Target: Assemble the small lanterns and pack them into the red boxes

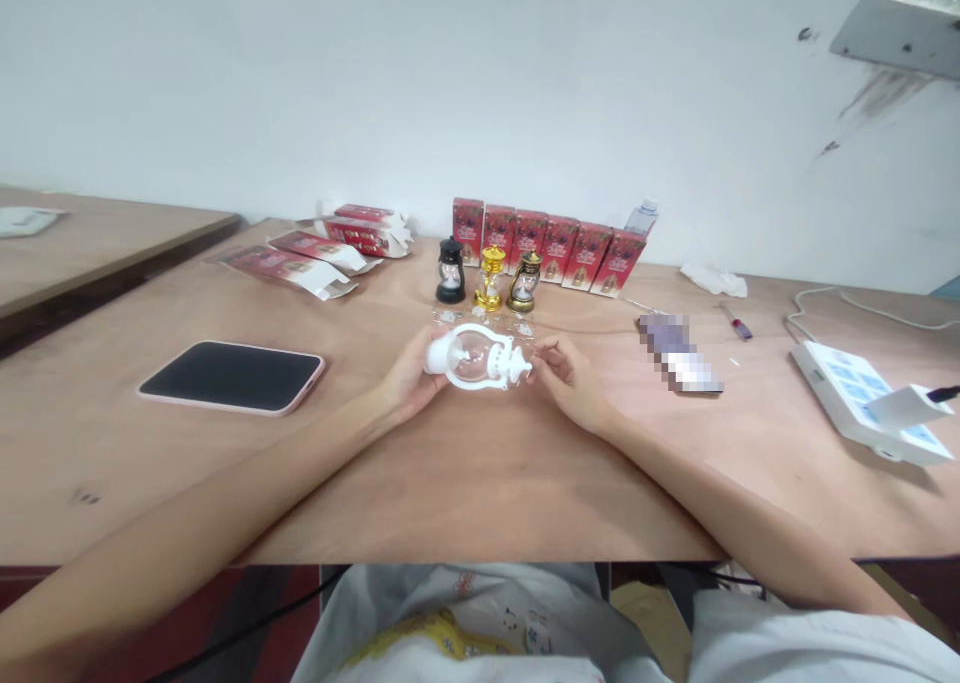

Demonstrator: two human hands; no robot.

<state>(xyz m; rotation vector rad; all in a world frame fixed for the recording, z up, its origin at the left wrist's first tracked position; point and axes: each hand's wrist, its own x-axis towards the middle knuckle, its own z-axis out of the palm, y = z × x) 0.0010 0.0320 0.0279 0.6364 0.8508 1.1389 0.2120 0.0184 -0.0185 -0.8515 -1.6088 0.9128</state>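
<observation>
A small white lantern with a clear globe lies on its side in the air above the table, its base to the left and its top to the right. My left hand is closed round the base. At the other end, the fingers of my right hand are pinched by the lantern's top; whether they hold the tip or something thin there is too small to tell. Just beyond stand a black lantern, a gold lantern and a bronze lantern. Small clear plastic pieces lie in front of them.
Several red boxes stand in a row by the wall. Flattened red cartons lie at the back left. A phone rests on the left, with a second, pixelated phone, a screwdriver and a white power strip on the right.
</observation>
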